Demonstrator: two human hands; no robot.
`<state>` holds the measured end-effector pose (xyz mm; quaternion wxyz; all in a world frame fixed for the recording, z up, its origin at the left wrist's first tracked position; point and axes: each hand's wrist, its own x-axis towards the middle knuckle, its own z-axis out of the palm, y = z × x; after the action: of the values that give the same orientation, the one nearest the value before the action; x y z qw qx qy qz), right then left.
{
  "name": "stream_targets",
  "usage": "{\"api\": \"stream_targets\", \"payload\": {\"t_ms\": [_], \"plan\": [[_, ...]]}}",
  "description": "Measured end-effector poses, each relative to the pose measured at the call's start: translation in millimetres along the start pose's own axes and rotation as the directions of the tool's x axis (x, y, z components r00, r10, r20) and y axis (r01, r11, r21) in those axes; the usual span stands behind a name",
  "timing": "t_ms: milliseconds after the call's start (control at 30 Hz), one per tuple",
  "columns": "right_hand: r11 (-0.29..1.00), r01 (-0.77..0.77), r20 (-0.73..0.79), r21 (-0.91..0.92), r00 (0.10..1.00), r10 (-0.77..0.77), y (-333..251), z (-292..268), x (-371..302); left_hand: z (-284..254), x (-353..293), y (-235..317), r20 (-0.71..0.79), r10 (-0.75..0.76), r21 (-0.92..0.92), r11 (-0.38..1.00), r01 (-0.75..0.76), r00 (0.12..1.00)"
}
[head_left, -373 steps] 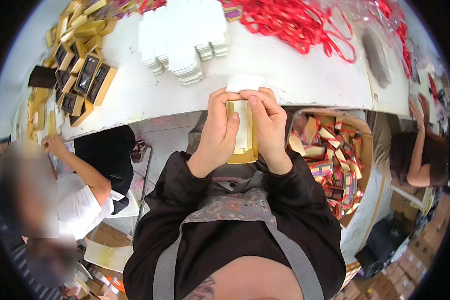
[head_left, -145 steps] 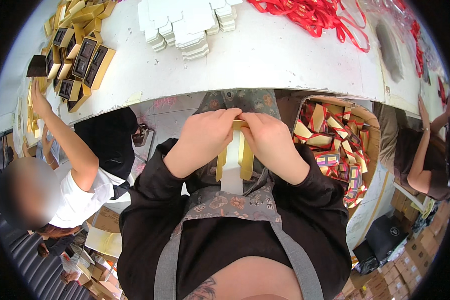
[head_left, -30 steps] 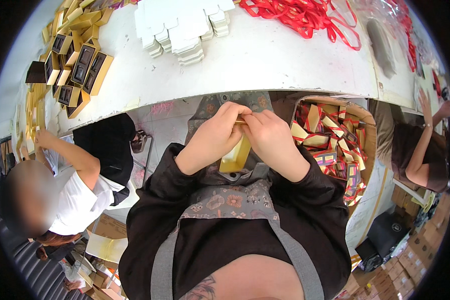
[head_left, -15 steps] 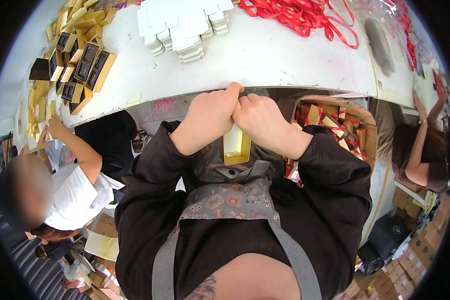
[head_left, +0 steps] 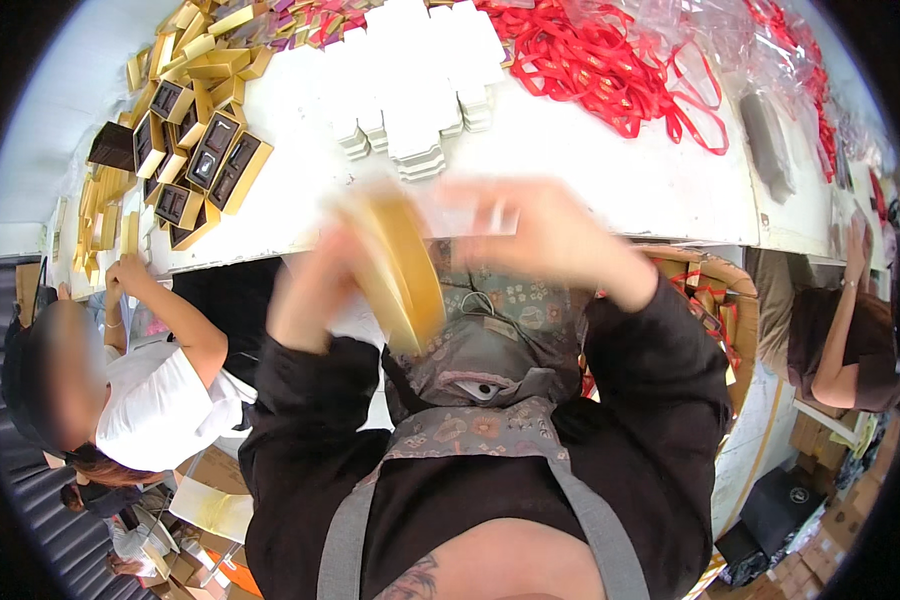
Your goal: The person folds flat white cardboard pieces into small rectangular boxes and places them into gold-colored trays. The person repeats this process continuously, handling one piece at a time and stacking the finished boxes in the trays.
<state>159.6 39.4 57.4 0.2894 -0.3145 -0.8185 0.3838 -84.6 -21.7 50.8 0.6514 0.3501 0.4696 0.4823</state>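
A narrow gold box (head_left: pixel 400 275), smeared by motion, stands tilted in front of my apron at the table's near edge. My left hand (head_left: pixel 320 265) is closed around its left side. To the right of the box hovers my right hand (head_left: pixel 550 235), too blurred to show how its fingers are set. A small white patch (head_left: pixel 502 218) shows by its fingers; I cannot make out what it is. Beyond my hands on the table lie a stack of white die-cut cards (head_left: pixel 410 80) and, right of it, a heap of red ribbons (head_left: pixel 610 75).
Gold boxes with dark inserts (head_left: pixel 210 150) are piled at the far left. A cardboard carton (head_left: pixel 740 262) holding gold boxes with red ribbon stands at my right, below the table. Clear plastic bags (head_left: pixel 740 40) lie far right. Co-workers sit left (head_left: pixel 170 390) and right (head_left: pixel 840 340).
My hands were together over the gold box near my lap; now they are apart. The box has risen and moved left in my left hand. The view has shifted, showing more table.
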Motion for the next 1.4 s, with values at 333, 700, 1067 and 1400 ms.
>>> {"api": "stream_targets", "payload": {"t_ms": [333, 700, 1067, 1400], "plan": [[0.797, -0.597, -0.263, 0.09, 0.758, 0.597, 137, -46, 142, -12, 68, -10, -0.289, 0.411, 0.129, 0.912, -0.39, 0.865], [0.725, -0.573, -0.72, -0.381, 0.676, 0.156, 99, -37, 108, -21, 77, -35, -0.364, 0.658, 0.527, 0.729, -0.437, 0.659], [0.984, -0.166, -0.902, 0.068, 0.411, 0.132, 97, -24, 122, -23, 67, -42, -0.367, 0.709, 0.61, 0.672, -0.42, 0.602], [0.981, -0.045, -0.747, 0.187, 0.642, 0.172, 26, 16, 2, 8, 36, -30, 0.155, 0.392, -0.356, 0.879, -0.319, 0.907]]}}
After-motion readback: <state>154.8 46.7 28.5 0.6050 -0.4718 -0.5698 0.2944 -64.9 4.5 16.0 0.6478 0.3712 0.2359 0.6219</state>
